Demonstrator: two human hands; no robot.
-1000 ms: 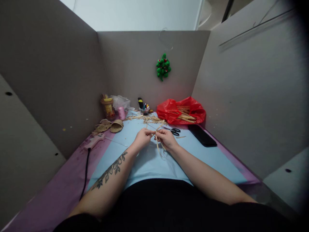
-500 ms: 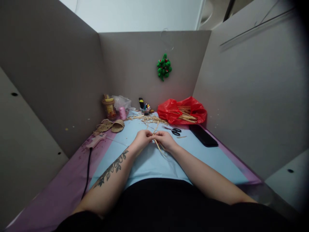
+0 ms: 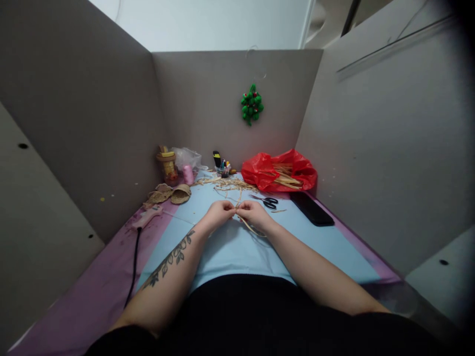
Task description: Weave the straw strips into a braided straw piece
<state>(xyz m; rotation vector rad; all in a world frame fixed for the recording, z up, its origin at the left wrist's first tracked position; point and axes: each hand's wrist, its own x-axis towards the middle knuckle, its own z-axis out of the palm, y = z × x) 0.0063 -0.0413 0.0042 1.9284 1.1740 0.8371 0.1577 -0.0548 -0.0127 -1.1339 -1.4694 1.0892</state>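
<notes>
Above the blue sheet, my left hand (image 3: 221,213) and my right hand (image 3: 252,213) meet fingertip to fingertip. Both pinch thin straw strands (image 3: 249,228). A braided length (image 3: 239,196) leads away from the fingertips toward the back, and loose ends curve below my right hand toward its wrist. How the strands cross between the fingers is too small to tell. Black-handled scissors (image 3: 269,202) lie just beyond my right hand. Behind the hands, scattered straw pieces (image 3: 232,184) cover part of the sheet.
At the back right sits a red bag (image 3: 259,173) of straw, with a black phone-like object (image 3: 311,208) in front. A pink corded tool (image 3: 149,216), woven pieces (image 3: 181,194), a pink spool (image 3: 188,174) and a jar (image 3: 168,168) stand left. Grey panels (image 3: 208,99) enclose the table.
The loose strands below my right hand have swung to the right and now bend in a wider curve. Both hands keep their pinch in nearly the same place.
</notes>
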